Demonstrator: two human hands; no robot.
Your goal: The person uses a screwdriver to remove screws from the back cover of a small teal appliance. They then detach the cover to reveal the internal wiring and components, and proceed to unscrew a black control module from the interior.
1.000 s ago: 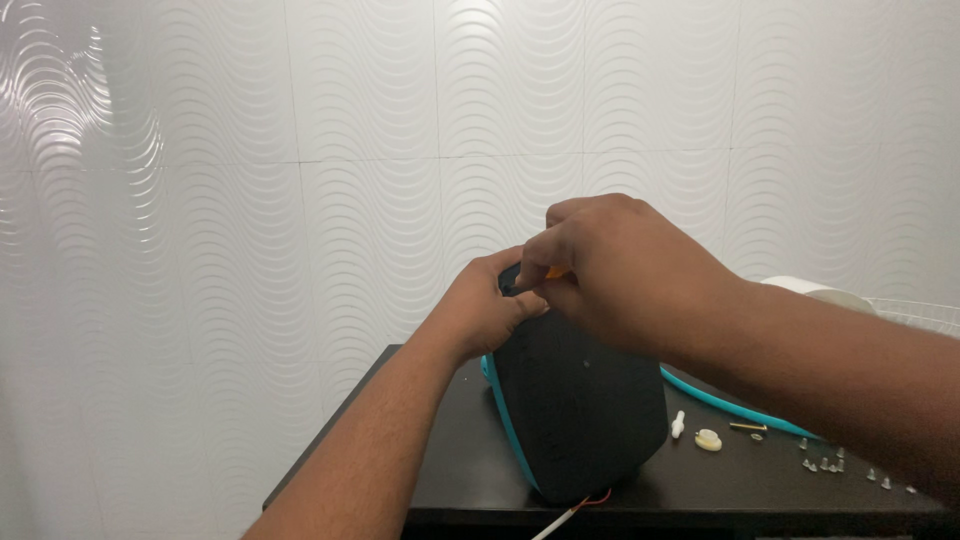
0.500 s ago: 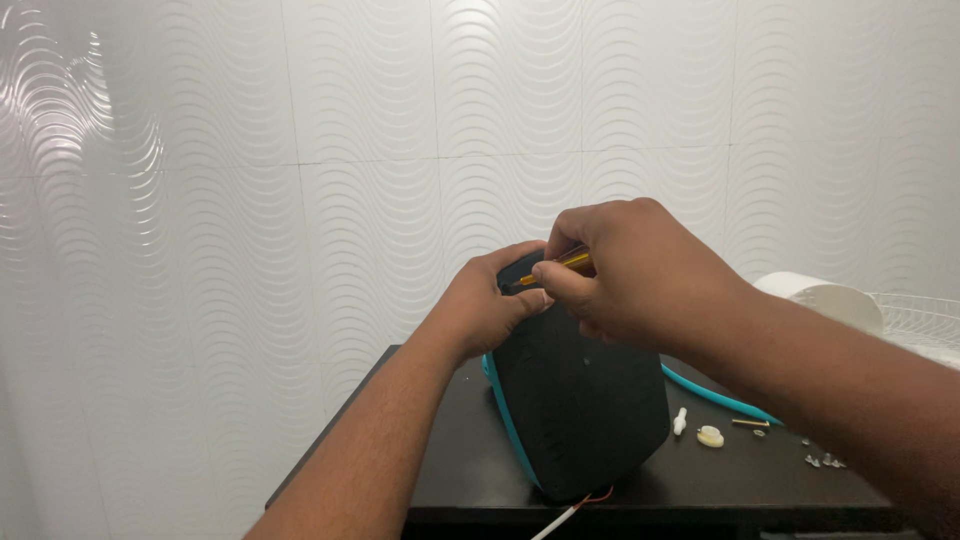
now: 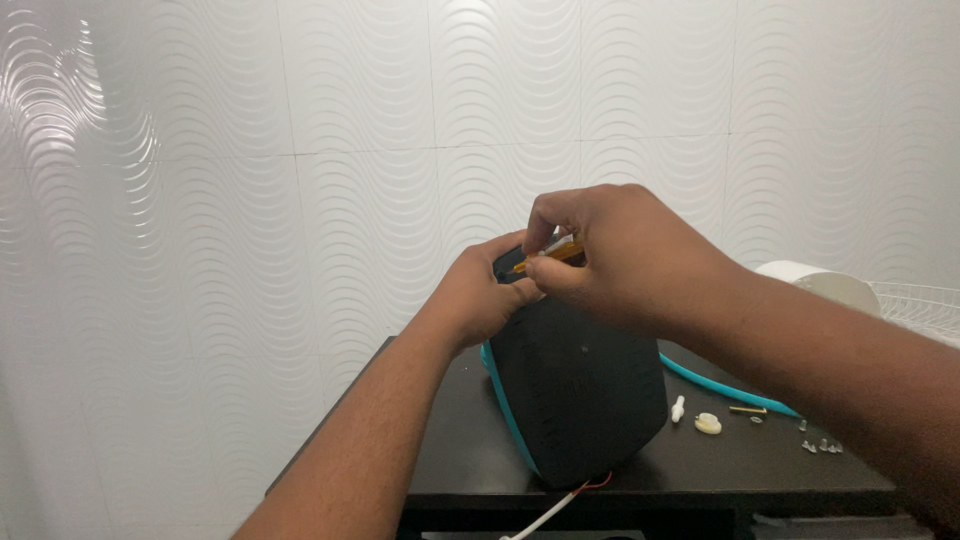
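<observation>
Dark rounded housing point(image 3: 580, 395) w/ teal edge stands upright on the black table point(image 3: 740, 470), roughly centre-frame. Left hand point(image 3: 480, 300) grips its top at approx. 10 o'clock, fingers wrapped and pressed to the shell. Right hand point(image 3: 620, 255) sits over the top at 12 — thumb and forefinger pinching a thin yellow-handled tool point(image 3: 550, 255).

Housing looks like stiff plastic, prob. fairly light but top-heavy; smooth sides could slip, so best held at the top rim. White-and-red wires point(image 3: 565, 495) trail out at 6 o'clock — likely fragile. Small screws and white bits point(image 3: 705, 422) lie at 3 o'clock.
</observation>
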